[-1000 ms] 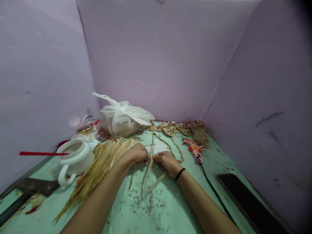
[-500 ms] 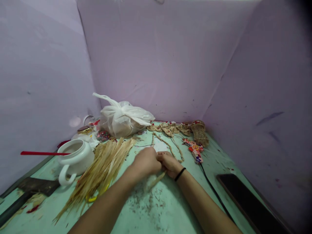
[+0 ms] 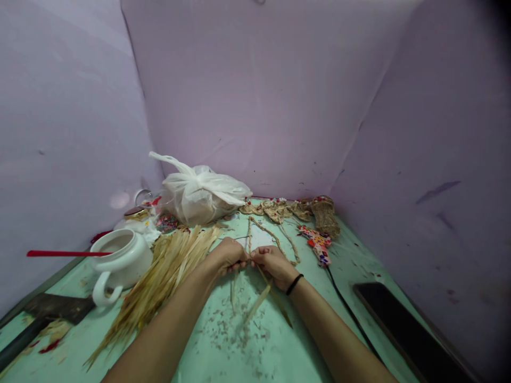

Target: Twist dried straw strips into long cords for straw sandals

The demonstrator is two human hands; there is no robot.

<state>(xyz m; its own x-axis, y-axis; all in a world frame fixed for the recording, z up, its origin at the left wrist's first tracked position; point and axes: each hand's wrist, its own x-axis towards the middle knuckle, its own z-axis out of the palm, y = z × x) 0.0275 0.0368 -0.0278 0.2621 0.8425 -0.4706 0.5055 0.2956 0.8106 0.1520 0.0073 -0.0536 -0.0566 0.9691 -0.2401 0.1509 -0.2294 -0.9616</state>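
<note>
My left hand (image 3: 229, 254) and my right hand (image 3: 273, 263) meet over the middle of the table, fingertips pinched close together. Between them is the near end of a plaited straw cord (image 3: 275, 239), which loops away on the table behind my fingers. Loose flat straw strips (image 3: 259, 303) hang from under the hands toward me. Both hands are closed on this cord end; the exact grip is partly hidden by the fingers. A bundle of dry straw (image 3: 159, 282) lies to the left of my left forearm.
On the left stand a white pot (image 3: 125, 260) with a red stick (image 3: 67, 254) across it and a dark-bladed tool (image 3: 59, 307). Behind are a tied white plastic bag (image 3: 202, 194) and woven straw pieces (image 3: 275, 210). On the right are a patterned glue gun (image 3: 317, 243) and a phone (image 3: 403, 324).
My left hand has moved a little left and its blur is gone. The strips below now hang spread apart. My right hand stays almost in place.
</note>
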